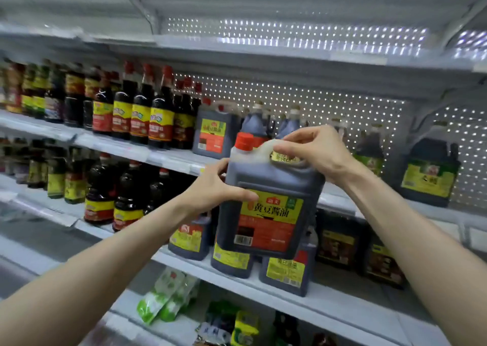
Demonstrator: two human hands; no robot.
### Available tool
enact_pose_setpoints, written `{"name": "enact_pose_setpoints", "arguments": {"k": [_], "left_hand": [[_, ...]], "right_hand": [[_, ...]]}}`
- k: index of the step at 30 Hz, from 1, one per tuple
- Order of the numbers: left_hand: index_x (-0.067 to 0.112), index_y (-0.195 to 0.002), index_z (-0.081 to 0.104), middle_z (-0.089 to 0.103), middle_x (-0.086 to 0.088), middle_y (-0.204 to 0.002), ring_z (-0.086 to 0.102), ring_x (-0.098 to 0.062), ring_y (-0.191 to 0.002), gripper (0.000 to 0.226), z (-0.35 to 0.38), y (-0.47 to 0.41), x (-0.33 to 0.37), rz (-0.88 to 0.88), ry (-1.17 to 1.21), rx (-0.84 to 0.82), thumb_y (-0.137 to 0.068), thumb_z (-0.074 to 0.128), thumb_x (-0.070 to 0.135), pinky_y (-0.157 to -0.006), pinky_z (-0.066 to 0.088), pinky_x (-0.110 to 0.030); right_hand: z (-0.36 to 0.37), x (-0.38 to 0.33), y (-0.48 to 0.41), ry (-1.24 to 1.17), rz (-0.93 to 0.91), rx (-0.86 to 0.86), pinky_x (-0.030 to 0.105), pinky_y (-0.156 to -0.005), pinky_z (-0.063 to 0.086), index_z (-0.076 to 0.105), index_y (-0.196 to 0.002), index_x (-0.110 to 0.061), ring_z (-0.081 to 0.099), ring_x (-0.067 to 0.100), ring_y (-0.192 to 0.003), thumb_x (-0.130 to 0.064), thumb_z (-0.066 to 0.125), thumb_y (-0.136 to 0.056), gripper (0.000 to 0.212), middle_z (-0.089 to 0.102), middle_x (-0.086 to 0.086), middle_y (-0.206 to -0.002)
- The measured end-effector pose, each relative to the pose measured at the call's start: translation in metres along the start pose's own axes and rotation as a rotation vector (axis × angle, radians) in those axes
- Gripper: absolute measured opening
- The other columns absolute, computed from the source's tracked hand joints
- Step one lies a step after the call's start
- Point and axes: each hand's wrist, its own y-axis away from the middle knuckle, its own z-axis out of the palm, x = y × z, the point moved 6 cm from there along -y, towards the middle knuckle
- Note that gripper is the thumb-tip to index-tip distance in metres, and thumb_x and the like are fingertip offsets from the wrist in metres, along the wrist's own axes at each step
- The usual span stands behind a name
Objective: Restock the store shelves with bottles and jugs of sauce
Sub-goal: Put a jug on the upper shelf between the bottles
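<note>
1. Nearest, two bare forearms reach up from the lower corners of the frame. The left hand (pixel 210 187) grips the left side of the jug (pixel 268 200), thumb laid across its front just above the label. The right hand (pixel 316 153) curls its fingers over the handle on top.
2. The jug, dark with sauce and topped by a red cap (pixel 245 141), hangs at centre frame, slightly tilted and apparently resting on no shelf.
3. Below and behind it, the lower shelf (pixel 329 301) carries similar jugs (pixel 286 272) side by side. Green pouches (pixel 166 298) lie one level down, at lower centre.
4. Farther back, the middle shelf (pixel 163 158) holds a matching jug (pixel 213 132) left of centre and a green-labelled jug (pixel 427 171) at right. The pegboard (pixel 329 108) shows between them.
5. At upper left, rows of bottles (pixel 142 113) stand packed close.
6. The restocking looks partly done: the bottles seem filled in, and this jug is not yet placed. The right stretch of the middle shelf appears able to take more. How much stock is left cannot be seen.
</note>
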Motion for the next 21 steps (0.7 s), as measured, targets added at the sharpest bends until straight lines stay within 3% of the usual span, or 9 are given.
{"name": "enact_pose_setpoints", "arguments": {"k": [2,5,7,12,16,19,21], "left_hand": [[0.019,-0.121,0.058,0.071,0.0,-0.111,0.066,-0.018,-0.105,0.083,-0.026,-0.007,0.009,0.018,0.003,-0.003,-0.046,0.089,0.034,-0.093,0.052,-0.043],[0.019,-0.123,0.056,0.071,0.0,-0.111,0.068,-0.017,-0.102,0.083,-0.065,-0.017,0.011,0.041,0.007,-0.021,-0.048,0.09,0.029,-0.087,0.054,-0.036],[0.019,-0.123,0.055,0.07,0.002,-0.11,0.068,-0.014,-0.101,0.081,-0.089,-0.021,0.01,0.066,-0.007,-0.046,-0.05,0.092,0.024,-0.083,0.054,-0.029],[0.022,-0.122,0.056,0.07,0.004,-0.113,0.066,-0.013,-0.104,0.081,-0.178,-0.046,-0.013,0.082,-0.036,-0.109,-0.049,0.087,0.036,-0.09,0.052,-0.036],[0.025,-0.118,0.056,0.07,0.007,-0.109,0.067,-0.007,-0.098,0.073,-0.227,-0.071,-0.023,0.092,-0.028,-0.162,-0.053,0.087,0.027,-0.082,0.051,-0.027],[0.02,-0.123,0.056,0.07,0.003,-0.112,0.067,-0.014,-0.103,0.076,-0.259,-0.097,-0.031,0.114,0.005,-0.215,-0.054,0.088,0.023,-0.089,0.053,-0.036],[0.021,-0.123,0.056,0.07,0.004,-0.113,0.066,-0.014,-0.104,0.075,-0.275,-0.114,-0.033,0.139,0.021,-0.231,-0.055,0.089,0.021,-0.089,0.053,-0.035]], "right_hand": [[0.012,-0.018,-0.018,0.006,-0.024,0.004,0.02,-0.06,0.051,0.076,-0.082,-0.006,0.062,0.006,-0.062,-0.017,0.083,-0.072,0.016,0.072,0.007,-0.073],[0.039,-0.034,-0.041,-0.032,-0.033,0.049,0.018,-0.055,0.051,0.074,-0.082,-0.002,0.061,0.006,-0.058,-0.014,0.083,-0.072,0.018,0.07,0.004,-0.068],[0.06,-0.041,-0.054,-0.033,-0.043,0.078,0.017,-0.055,0.051,0.073,-0.08,-0.005,0.061,0.002,-0.055,-0.012,0.082,-0.072,0.014,0.069,-0.002,-0.064],[0.129,-0.06,-0.098,-0.002,-0.03,0.177,0.022,-0.059,0.048,0.075,-0.077,-0.007,0.057,0.003,-0.058,-0.014,0.083,-0.071,0.012,0.069,0.001,-0.066],[0.168,-0.07,-0.128,0.043,-0.006,0.266,0.014,-0.053,0.044,0.075,-0.07,-0.015,0.055,-0.002,-0.054,-0.018,0.085,-0.07,0.01,0.068,-0.004,-0.062],[0.188,-0.079,-0.153,0.082,0.005,0.317,0.016,-0.059,0.047,0.074,-0.068,-0.021,0.059,-0.002,-0.058,-0.023,0.087,-0.067,0.013,0.07,-0.009,-0.062],[0.198,-0.087,-0.173,0.111,0.004,0.336,0.021,-0.064,0.049,0.075,-0.069,-0.019,0.061,0.001,-0.06,-0.022,0.087,-0.066,0.013,0.071,-0.007,-0.065]]}}
